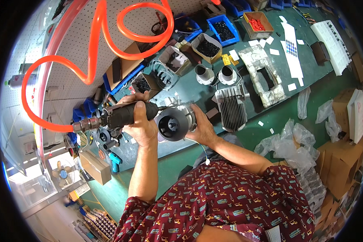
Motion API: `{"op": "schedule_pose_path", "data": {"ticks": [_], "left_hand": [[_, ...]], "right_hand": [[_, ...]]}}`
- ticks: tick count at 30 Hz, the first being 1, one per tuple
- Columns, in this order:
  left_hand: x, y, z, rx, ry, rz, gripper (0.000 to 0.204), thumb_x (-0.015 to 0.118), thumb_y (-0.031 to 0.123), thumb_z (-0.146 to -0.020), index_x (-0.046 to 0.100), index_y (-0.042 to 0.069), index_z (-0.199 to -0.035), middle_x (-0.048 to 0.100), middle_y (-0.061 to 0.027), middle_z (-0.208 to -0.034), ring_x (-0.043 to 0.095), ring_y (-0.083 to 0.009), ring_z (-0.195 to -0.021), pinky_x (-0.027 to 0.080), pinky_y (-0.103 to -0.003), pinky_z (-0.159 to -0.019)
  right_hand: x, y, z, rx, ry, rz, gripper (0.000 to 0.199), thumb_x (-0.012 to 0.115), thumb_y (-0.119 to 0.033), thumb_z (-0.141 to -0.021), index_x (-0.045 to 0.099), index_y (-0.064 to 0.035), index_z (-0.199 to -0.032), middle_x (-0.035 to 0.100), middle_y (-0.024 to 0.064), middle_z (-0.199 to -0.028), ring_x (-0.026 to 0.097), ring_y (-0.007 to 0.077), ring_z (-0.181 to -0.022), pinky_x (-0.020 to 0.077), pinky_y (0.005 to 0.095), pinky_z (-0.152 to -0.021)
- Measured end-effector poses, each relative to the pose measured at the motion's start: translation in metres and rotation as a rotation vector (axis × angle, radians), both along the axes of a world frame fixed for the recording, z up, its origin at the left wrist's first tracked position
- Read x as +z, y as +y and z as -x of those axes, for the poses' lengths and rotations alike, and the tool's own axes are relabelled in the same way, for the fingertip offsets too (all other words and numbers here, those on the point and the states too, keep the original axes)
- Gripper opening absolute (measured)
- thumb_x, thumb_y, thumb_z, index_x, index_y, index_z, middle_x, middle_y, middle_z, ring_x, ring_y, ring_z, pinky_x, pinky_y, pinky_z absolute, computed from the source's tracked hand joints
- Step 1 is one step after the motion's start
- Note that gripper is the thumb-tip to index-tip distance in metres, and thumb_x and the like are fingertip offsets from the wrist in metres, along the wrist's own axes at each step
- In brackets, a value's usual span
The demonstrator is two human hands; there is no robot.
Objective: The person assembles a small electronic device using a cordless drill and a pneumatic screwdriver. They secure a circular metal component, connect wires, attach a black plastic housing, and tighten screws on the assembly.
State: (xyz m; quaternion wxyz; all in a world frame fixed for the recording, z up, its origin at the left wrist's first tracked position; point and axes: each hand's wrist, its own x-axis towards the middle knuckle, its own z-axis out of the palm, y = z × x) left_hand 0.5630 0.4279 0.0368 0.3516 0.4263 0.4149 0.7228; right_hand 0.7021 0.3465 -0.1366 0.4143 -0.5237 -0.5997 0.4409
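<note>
My left hand (144,128) is wrapped round a black air screwdriver (123,115), which lies level and points right. An orange coiled air hose (64,128) joins its rear end. The thin bit reaches the upper edge of a blower motor (172,123) with a round black impeller and a metal housing; I cannot tell whether it sits in a screw. My right hand (202,128) grips the housing from the right side, thumb near its top. A thin wire with a white connector (207,161) hangs from the motor.
A finned metal housing (231,108) and two flanged metal tubes (227,75) stand right on the green bench. Behind are blue bins (223,30) and boxes of small parts (207,48). A taped frame (262,74) lies further right; a teal power drill (115,162) sits at the left edge.
</note>
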Motion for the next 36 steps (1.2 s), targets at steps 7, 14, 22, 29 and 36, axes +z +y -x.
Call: {"op": "schedule_pose_path", "data": {"ticks": [7,14,22,29,36], "left_hand": [[0.0012,-0.0043,0.002,0.005,0.027,-0.013,0.027,0.071,0.004,-0.082,0.06,0.004,-0.108,0.067,-0.0126,-0.1,0.066,-0.0247,-0.095,0.056,-0.053,-0.097],[0.002,-0.0044,-0.0014,0.006,0.068,-0.03,0.026,0.069,0.001,-0.082,0.063,0.005,-0.107,0.067,-0.0124,-0.1,0.065,-0.023,-0.094,0.055,-0.047,-0.097],[0.0022,-0.005,-0.0007,-0.001,0.076,-0.062,0.028,0.07,0.001,-0.082,0.063,0.005,-0.109,0.067,-0.0129,-0.101,0.066,-0.0239,-0.094,0.056,-0.047,-0.097],[-0.0011,-0.0085,0.0028,-0.033,0.151,-0.038,0.034,0.071,0.003,-0.083,0.06,0.004,-0.116,0.068,-0.0146,-0.106,0.067,-0.0256,-0.099,0.055,-0.047,-0.1],[0.0026,-0.0075,-0.0028,-0.198,0.312,0.052,0.044,0.075,0.015,-0.086,0.057,0.004,-0.124,0.068,-0.0173,-0.118,0.068,-0.0287,-0.108,0.054,-0.043,-0.099]], "right_hand": [[0.003,0.0002,-0.0006,-0.008,0.002,-0.022,0.106,0.089,-0.03,-0.071,0.031,0.0021,-0.154,0.04,0.0298,-0.153,0.04,0.0463,-0.143,0.0361,0.0503,-0.119],[0.0003,-0.0005,-0.0002,-0.008,0.017,-0.028,0.105,0.089,-0.03,-0.071,0.032,0.0022,-0.153,0.041,0.03,-0.152,0.04,0.0466,-0.143,0.0367,0.0505,-0.118],[-0.0001,0.0001,-0.0008,-0.007,0.0,-0.015,0.106,0.089,-0.033,-0.071,0.032,0.0027,-0.153,0.041,0.0298,-0.152,0.041,0.0466,-0.143,0.0374,0.0502,-0.118],[0.003,-0.0006,-0.0009,-0.001,0.01,-0.001,0.107,0.089,-0.034,-0.072,0.031,0.0024,-0.154,0.041,0.0299,-0.153,0.039,0.046,-0.144,0.0368,0.0496,-0.118],[0.0039,-0.0011,-0.0005,-0.013,-0.001,-0.009,0.106,0.088,-0.029,-0.07,0.031,0.0023,-0.154,0.041,0.0302,-0.152,0.039,0.0466,-0.144,0.0366,0.0505,-0.119]]}}
